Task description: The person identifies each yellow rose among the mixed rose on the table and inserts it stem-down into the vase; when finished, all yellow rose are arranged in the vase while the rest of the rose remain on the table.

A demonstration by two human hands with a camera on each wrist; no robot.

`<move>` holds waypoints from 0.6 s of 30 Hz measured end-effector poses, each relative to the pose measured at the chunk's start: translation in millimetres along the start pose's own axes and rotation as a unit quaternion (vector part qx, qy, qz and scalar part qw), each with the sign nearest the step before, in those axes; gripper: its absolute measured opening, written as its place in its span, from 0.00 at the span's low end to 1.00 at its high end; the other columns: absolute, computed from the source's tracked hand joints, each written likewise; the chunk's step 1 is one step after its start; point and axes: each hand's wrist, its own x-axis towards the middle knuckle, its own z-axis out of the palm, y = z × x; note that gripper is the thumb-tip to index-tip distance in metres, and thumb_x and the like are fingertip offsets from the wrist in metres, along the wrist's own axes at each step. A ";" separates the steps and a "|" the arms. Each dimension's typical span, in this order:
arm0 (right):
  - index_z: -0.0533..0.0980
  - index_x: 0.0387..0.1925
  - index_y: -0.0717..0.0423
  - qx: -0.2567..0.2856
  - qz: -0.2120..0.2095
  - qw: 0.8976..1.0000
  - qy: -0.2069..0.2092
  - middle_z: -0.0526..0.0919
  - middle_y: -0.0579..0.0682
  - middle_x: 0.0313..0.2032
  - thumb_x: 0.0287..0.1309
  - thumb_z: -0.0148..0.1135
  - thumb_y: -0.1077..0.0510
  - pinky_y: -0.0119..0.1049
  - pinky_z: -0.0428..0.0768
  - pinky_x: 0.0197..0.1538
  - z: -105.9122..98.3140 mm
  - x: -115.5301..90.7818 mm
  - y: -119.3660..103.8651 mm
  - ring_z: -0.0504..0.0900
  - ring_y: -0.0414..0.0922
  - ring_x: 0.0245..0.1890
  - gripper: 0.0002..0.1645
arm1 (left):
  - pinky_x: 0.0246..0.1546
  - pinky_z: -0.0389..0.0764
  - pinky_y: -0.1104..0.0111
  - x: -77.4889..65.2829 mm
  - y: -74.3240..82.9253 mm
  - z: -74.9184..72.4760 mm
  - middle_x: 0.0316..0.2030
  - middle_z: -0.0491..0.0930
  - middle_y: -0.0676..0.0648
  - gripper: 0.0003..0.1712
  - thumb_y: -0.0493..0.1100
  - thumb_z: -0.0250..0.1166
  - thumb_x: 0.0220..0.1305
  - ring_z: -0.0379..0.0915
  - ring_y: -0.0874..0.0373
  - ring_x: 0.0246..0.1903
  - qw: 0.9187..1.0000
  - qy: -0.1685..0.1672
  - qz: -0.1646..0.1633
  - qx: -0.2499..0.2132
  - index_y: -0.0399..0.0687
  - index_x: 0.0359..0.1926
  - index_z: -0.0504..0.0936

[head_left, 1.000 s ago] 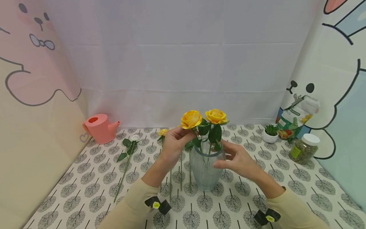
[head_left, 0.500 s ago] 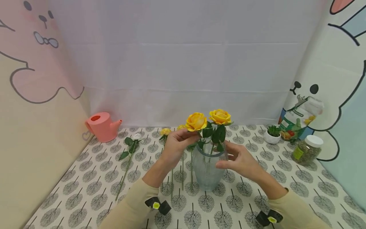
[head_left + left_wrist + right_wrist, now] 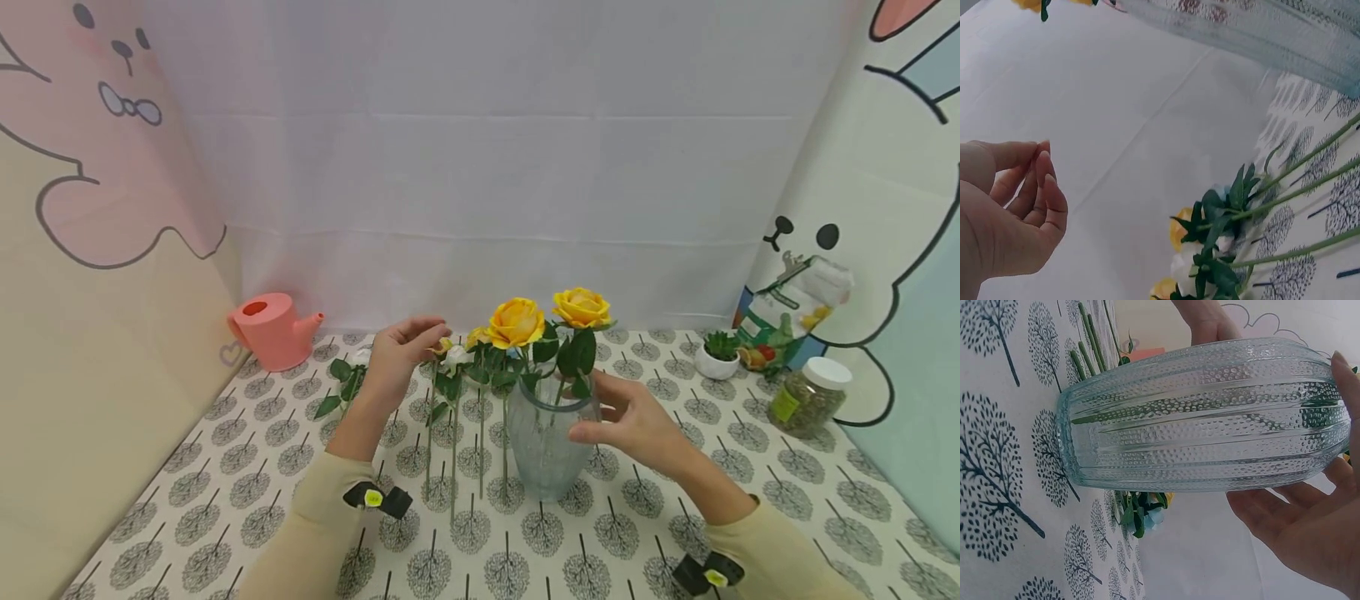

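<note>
A clear bluish glass vase (image 3: 551, 454) stands upright on the table, two yellow roses (image 3: 516, 323) rising from its mouth. My right hand (image 3: 637, 425) grips the vase's upper side, thumb in front and fingers behind, as the right wrist view also shows on the ribbed glass (image 3: 1204, 419). Left of the vase, my left hand (image 3: 393, 362) hovers over the flower heads with nothing in it. Its fingers are loosely curled, fingertips near the thumb in the left wrist view. Beneath and beside it lie several stemmed flowers, including a white rose (image 3: 456, 358) and a yellow rose (image 3: 477, 337).
A pink watering can (image 3: 276, 333) stands at the back left. On the right are a small potted succulent (image 3: 717, 357), a printed bag (image 3: 787, 317) and a white-lidded jar (image 3: 808, 400). A tree-patterned cloth (image 3: 285, 496) covers the table.
My left hand has let go of the left yellow rose in the vase and moved left, over the lying flowers. The right hand stays on the vase.
</note>
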 end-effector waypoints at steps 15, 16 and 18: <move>0.60 0.76 0.52 -0.005 -0.006 1.000 -0.003 0.68 0.57 0.70 0.58 0.73 0.60 0.44 0.78 0.60 0.2 -0.2 1.0 0.72 0.58 0.64 0.48 | 0.52 0.82 0.56 16.3 -60.3 -33.2 0.44 0.82 0.38 0.14 0.40 0.62 0.72 0.80 0.41 0.48 0.973 0.085 -0.136 0.168 0.34 0.52 0.81; 0.60 0.76 0.52 -0.003 -0.006 1.000 -0.004 0.68 0.57 0.70 0.58 0.73 0.60 0.43 0.78 0.60 0.1 -0.3 1.1 0.72 0.58 0.64 0.48 | 0.51 0.82 0.56 16.5 -62.1 -33.4 0.44 0.82 0.38 0.14 0.39 0.62 0.72 0.80 0.41 0.47 0.971 0.089 -0.139 0.172 0.34 0.52 0.81; 0.60 0.76 0.52 -0.003 -0.006 1.000 -0.005 0.68 0.57 0.70 0.58 0.73 0.60 0.42 0.78 0.60 -0.2 -0.7 1.2 0.73 0.58 0.64 0.48 | 0.50 0.83 0.57 17.0 -65.1 -32.7 0.44 0.82 0.38 0.13 0.39 0.63 0.72 0.80 0.43 0.47 0.968 0.094 -0.150 0.177 0.35 0.51 0.82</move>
